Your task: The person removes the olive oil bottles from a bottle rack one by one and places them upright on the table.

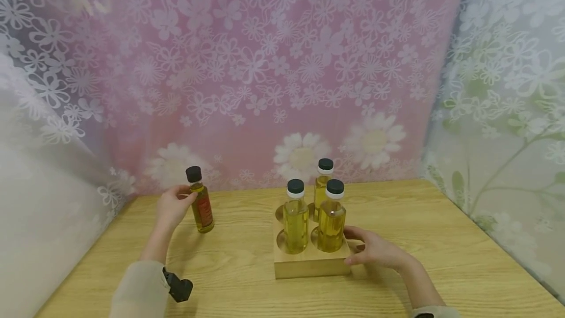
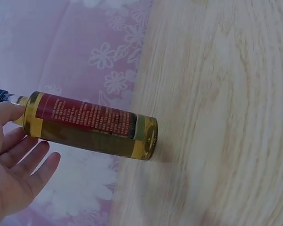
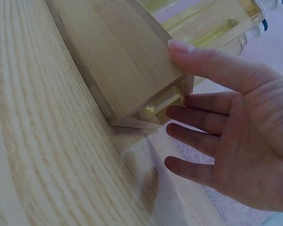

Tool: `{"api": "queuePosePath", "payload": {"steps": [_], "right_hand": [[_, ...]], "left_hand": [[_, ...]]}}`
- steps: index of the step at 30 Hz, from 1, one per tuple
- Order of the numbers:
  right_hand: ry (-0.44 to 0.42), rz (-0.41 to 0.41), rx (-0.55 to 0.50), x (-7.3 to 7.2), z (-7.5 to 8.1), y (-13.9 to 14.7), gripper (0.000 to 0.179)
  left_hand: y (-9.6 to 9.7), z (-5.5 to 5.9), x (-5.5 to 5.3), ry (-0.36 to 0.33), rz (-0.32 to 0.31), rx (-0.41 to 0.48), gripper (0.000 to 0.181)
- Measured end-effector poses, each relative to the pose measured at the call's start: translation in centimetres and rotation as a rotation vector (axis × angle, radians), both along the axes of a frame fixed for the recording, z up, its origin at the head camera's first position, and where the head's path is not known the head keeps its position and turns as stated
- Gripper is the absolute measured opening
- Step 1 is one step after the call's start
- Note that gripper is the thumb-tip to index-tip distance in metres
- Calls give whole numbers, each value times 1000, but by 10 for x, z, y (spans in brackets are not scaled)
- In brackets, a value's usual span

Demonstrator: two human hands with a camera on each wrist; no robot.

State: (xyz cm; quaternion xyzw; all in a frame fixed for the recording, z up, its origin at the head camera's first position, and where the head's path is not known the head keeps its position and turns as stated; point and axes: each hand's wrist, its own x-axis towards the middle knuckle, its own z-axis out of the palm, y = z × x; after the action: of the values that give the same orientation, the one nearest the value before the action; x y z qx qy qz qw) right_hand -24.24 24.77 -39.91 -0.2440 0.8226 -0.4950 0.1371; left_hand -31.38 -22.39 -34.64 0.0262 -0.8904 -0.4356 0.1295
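In the head view my left hand [image 1: 174, 206] pinches the neck of a dark-capped oil bottle [image 1: 203, 210] with a red label. That bottle leans slightly; whether its base touches the table is unclear. The left wrist view shows the thumb at its neck and the other fingers spread loosely below. My right hand [image 1: 379, 250] rests against the right side of a wooden bottle rack [image 1: 311, 269], thumb at the front corner, fingers fairly straight. Three capped bottles of yellow oil stand in the rack: front left [image 1: 295, 225], front right [image 1: 332, 225] and one behind [image 1: 323, 180].
A round hole [image 1: 280, 213] at the rack's back left holds no bottle. The wood-grain table [image 1: 238, 259] extends around the rack. Behind it hangs a pink floral curtain [image 1: 247, 87], with pale floral sheets at both sides.
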Motion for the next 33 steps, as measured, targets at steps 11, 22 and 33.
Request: {"api": "queuePosePath", "payload": {"steps": [11, 22, 33], "right_hand": [[-4, -5, 20, -1, -2, 1, 82], [9, 6, 16, 0, -2, 2, 81], [8, 2, 18, 2, 1, 0, 81]], "left_hand": [[6, -4, 12, 65, 78, -24, 44], [77, 7, 26, 213, -163, -76, 34], [146, 8, 44, 157, -492, 38, 52]]}}
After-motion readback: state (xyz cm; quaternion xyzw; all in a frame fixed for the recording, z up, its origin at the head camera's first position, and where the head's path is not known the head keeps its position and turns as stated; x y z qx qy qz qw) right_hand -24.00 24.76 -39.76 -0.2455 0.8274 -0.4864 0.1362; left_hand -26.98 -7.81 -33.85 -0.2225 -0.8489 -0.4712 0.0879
